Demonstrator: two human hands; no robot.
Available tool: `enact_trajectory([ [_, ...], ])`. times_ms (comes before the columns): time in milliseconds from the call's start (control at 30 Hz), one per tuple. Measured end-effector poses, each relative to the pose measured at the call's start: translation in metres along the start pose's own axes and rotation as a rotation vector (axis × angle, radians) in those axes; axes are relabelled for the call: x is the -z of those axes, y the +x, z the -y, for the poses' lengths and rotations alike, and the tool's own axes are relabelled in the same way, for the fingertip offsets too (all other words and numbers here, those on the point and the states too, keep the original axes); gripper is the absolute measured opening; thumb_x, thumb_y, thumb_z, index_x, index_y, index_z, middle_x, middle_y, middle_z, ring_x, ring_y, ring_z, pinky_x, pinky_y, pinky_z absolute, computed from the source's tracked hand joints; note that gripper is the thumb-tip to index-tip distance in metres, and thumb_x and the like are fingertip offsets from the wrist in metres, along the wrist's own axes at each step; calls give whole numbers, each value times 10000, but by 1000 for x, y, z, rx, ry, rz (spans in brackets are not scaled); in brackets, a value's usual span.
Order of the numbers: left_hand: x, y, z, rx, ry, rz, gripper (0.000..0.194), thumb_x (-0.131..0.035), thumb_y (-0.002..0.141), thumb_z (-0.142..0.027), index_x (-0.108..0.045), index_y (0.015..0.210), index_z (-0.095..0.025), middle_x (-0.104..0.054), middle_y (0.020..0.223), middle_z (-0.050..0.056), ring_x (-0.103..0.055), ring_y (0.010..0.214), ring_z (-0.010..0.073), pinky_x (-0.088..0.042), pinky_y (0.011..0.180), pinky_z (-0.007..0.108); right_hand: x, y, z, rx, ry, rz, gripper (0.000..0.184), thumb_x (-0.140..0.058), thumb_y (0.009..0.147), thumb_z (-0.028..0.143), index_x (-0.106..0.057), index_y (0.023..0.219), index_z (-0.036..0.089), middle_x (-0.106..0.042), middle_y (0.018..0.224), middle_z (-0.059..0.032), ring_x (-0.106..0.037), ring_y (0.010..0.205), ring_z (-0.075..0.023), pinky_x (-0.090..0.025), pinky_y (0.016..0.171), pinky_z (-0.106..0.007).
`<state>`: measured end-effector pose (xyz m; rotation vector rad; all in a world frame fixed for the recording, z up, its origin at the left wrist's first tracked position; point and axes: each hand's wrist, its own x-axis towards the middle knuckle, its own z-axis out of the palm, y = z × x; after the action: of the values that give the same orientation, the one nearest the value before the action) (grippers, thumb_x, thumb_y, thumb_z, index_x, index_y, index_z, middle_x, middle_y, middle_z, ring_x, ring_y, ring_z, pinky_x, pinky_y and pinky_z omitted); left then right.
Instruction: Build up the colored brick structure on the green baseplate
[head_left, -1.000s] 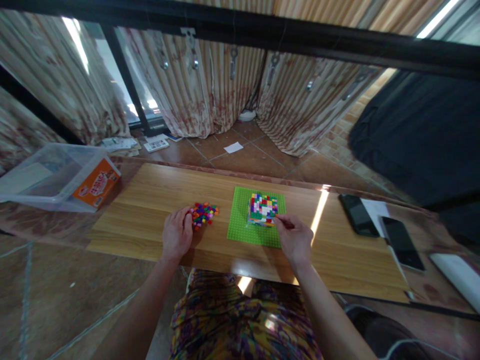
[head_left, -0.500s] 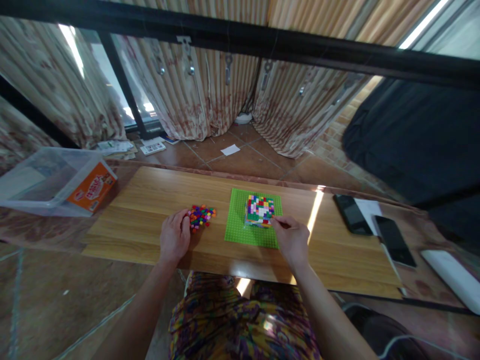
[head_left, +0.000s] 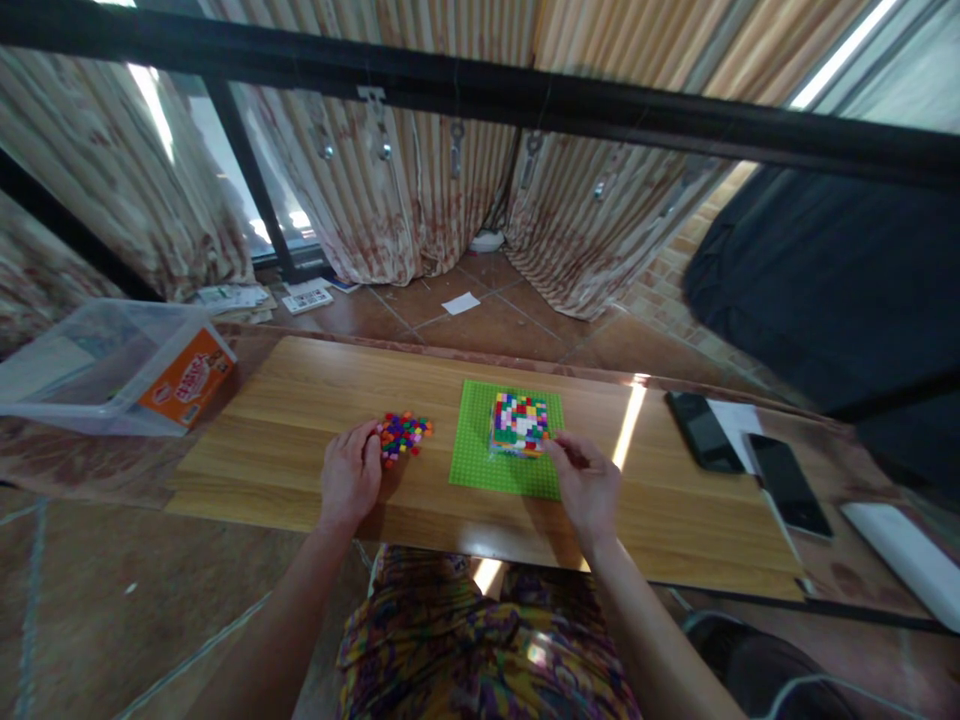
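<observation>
— Hardly anything has moved since the earlier frame: right hand and left hand keep their places.
— Where's the right one?
— At the near right corner of the brick stack, thumb and forefinger close together. I can't tell whether they pinch a brick.
— And the stack?
— On the green baseplate, nearer its far right corner, in from the near edge of the bench.
— Left hand?
— Half curled, fingertips against the left side of the loose bricks, left of the baseplate. Whether it grips one, I can't tell.
</observation>
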<state>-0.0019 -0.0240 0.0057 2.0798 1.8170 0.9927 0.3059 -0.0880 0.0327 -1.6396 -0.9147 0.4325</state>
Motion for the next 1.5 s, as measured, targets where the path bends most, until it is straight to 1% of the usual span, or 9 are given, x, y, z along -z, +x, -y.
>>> enact_trajectory([
  [100,0,0,0,3,2,-4,464,-303,961,-400,-644,1139,-140,-692,1175,154,-619,1098,288,-458,1009,465,2,7,0,-75,42,10,415,-708,744,529,-762,906,150,-750,838,-85,-667,749,-193,-535,721,-334],
  [267,0,0,0,5,11,1,455,-309,960,-400,-642,1144,-150,-690,1190,144,-615,1111,285,-455,1014,459,-3,19,2,-215,104,147,508,-692,731,601,-769,926,139,-730,758,-64,-603,629,-154,-481,572,-274],
  [467,0,0,-1,12,13,-3,463,-316,956,-403,-649,1139,-138,-694,1177,145,-616,1105,279,-453,1019,446,-9,22,3,-267,131,171,532,-756,655,591,-777,916,128,-748,778,-84,-607,615,-154,-456,525,-254],
  [800,0,0,-3,22,23,0,466,-309,967,-398,-654,1137,-135,-694,1170,140,-616,1098,270,-453,1019,439,-12,20,-4,-224,49,147,480,-732,695,594,-782,885,156,-743,745,-66,-633,623,-170,-493,554,-272],
  [1000,-1,-1,1,9,6,-2,442,-331,961,-397,-651,1131,-144,-699,1154,137,-622,1095,268,-457,1013,439,-7,23,-4,-187,23,197,501,-728,700,598,-776,890,137,-741,756,-73,-633,640,-171,-500,597,-279],
  [1233,-1,-2,-1,10,5,-1,423,-325,972,-356,-646,1140,-138,-700,1145,140,-625,1079,265,-464,997,442,4,6,30,-3,-38,28,433,-620,832,554,-756,854,144,-700,681,-47,-618,627,-168,-471,572,-266],
  [1300,-1,-2,-2,13,0,-9,409,-325,977,-341,-645,1141,-146,-701,1147,131,-625,1078,257,-466,999,437,-1,-7,42,83,-51,105,366,-620,851,510,-754,884,171,-719,741,-44,-647,689,-182,-492,626,-282],
  [1367,-1,-3,-2,21,-7,-16,399,-323,982,-330,-647,1138,-157,-702,1148,119,-626,1079,247,-465,1006,431,-11,-25,50,174,-50,252,294,-605,878,453,-749,916,200,-734,833,-43,-664,752,-183,-507,689,-293],
  [1500,0,-4,-4,33,-23,-21,393,-328,988,-322,-647,1140,-151,-705,1138,119,-626,1082,241,-465,1012,429,-49,-57,50,330,-85,569,206,-553,915,310,-732,934,209,-707,860,-46,-653,754,-163,-500,704,-276],
])
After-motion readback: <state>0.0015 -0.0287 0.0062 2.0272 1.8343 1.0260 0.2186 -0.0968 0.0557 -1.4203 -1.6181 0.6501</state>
